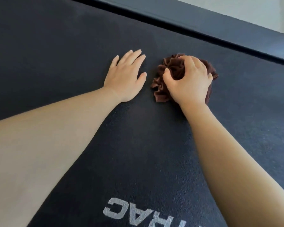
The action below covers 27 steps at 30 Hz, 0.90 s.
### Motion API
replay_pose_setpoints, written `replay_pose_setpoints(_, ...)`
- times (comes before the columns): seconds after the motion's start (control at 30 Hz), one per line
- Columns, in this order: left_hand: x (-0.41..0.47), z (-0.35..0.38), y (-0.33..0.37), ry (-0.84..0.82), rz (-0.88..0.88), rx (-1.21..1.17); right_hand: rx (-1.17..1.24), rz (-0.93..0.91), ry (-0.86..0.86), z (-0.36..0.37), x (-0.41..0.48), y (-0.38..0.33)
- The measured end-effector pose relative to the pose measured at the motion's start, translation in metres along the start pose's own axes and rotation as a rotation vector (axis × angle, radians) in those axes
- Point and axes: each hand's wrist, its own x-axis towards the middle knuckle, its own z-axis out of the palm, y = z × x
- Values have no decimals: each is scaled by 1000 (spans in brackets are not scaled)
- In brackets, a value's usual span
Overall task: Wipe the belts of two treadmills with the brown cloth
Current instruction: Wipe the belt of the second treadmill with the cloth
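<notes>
Your right-hand fingers (183,62) are curled and clawed down into the brown cloth (172,71), thumb hooked into the folds on the near side, so the right hand (189,82) has it bunched into a wad and pressed onto the belt (72,46). Left-hand fingers (134,55) are flat and slightly spread, thumb out toward the cloth; the left hand (124,74) grips nothing and just braces palm-down on the belt, near the wad but not touching it. Cloth sits mid-belt, closer to the belt's far-right edge, where the dark side rail (203,25) runs. Grey lettering (138,213) is printed at the near edge, partly cut off. Read: you're mid-wipe on one treadmill; can't tell whether it's the first or second, no other machine in view. Next move looks like a sweep. The wad covers a small patch, so flatten it for more contact, keep pressure even, and run passes out to the rail edge. Keep the left hand clear of the stroke path.
</notes>
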Motion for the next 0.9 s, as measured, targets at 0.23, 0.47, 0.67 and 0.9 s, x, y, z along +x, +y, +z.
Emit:
replay_pose_setpoints(0.23, -1, 0, -2, -12, -24, 1, 0, -25, -22, 13, 34, -2)
replay_pose_setpoints(0.47, -2, 0, -1, -17, -28, -6, 14, -29, -19, 22, 65, -11)
replay_pose_setpoints(0.67, -1, 0, 0, -8, -21, -8, -13, -14, -2, 27, 80, -15)
replay_pose_setpoints(0.9, 2, 3, -5, 15, -6, -34, -94, 48, -49, 12, 60, -11)
